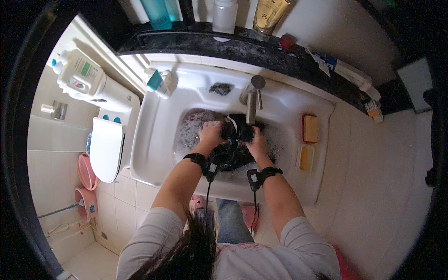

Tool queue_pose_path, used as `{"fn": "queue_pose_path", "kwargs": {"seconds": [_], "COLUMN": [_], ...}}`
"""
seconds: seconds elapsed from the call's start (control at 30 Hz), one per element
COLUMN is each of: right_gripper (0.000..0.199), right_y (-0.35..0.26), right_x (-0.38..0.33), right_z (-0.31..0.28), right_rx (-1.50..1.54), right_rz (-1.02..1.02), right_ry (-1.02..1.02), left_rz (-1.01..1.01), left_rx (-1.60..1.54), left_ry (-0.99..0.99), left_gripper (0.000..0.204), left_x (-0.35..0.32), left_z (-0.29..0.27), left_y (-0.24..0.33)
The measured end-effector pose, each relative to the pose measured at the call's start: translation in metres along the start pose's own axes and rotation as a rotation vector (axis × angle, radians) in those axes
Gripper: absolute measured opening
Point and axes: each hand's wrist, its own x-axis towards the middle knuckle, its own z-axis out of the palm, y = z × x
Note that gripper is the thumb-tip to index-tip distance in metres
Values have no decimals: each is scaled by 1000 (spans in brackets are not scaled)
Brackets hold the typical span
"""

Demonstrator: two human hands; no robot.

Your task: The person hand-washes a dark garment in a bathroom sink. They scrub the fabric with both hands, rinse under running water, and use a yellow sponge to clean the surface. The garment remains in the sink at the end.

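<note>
Wet black cloth (233,156) with a whitish strip lies bunched in the soapy water of the white sink (154,135). My left hand (212,134) grips its left side, fingers curled into the fabric. On the right, my right hand (256,143) is closed round another bunched part, just below the spout of the metal faucet (251,105). Both sets of fingertips are partly hidden by the dark fabric. Foam (193,126) floats to the left of the cloth. Each wrist wears a black strap with a small box and cable.
Two yellow soap bars sit in a reddish dish (302,128) and a pale dish (300,163) on the right rim. A white-and-teal tube (158,84) stands at the far left corner. Bottles line the black shelf (196,44) behind. A toilet (107,149) is at left.
</note>
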Motion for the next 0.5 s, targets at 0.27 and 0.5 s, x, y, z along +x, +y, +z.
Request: {"fn": "queue_pose_path", "kwargs": {"seconds": [0.27, 0.5], "right_gripper": [81, 103], "right_y": [12, -7], "right_x": [-98, -77], "right_z": [-16, -42], "right_rx": [265, 208], "right_rz": [-78, -164], "right_ry": [238, 220], "left_rz": [297, 480], "left_rx": [-40, 163], "left_ry": [0, -110], "left_gripper": [52, 59], "left_x": [-106, -135], "left_z": [-36, -32], "left_y": [9, 26]}}
